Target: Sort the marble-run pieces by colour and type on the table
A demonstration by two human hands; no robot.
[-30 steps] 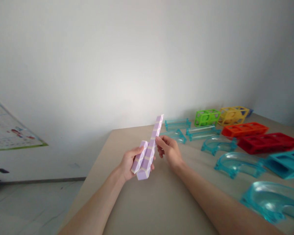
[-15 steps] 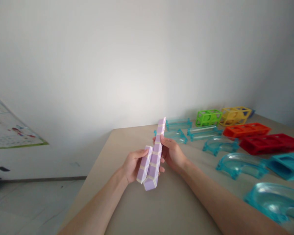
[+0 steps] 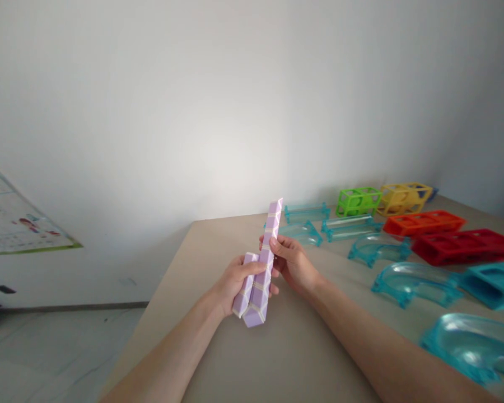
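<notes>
A lilac and white snake puzzle (image 3: 258,296) is held above the table, folded at its near end into a short arm beside a longer one. The long arm points up and away from me. My left hand (image 3: 232,282) grips the short arm from the left, its thumb reaching across onto the long arm. Around the middle of the long arm, my right hand (image 3: 294,263) is closed, thumb on the near face and fingers partly hidden behind it.
On the table (image 3: 210,246), clear blue curved track pieces (image 3: 415,280) and straight ones (image 3: 350,226) lie to the right. Beyond them stand green (image 3: 358,201), yellow (image 3: 405,197), orange (image 3: 424,223), red (image 3: 466,246) and blue (image 3: 498,282) frame blocks. A white wall (image 3: 218,112) rises behind.
My left thumb has slid right, from the short arm onto the long one. My right hand sits slightly lower on the snake puzzle, which has shifted a little to the left.
</notes>
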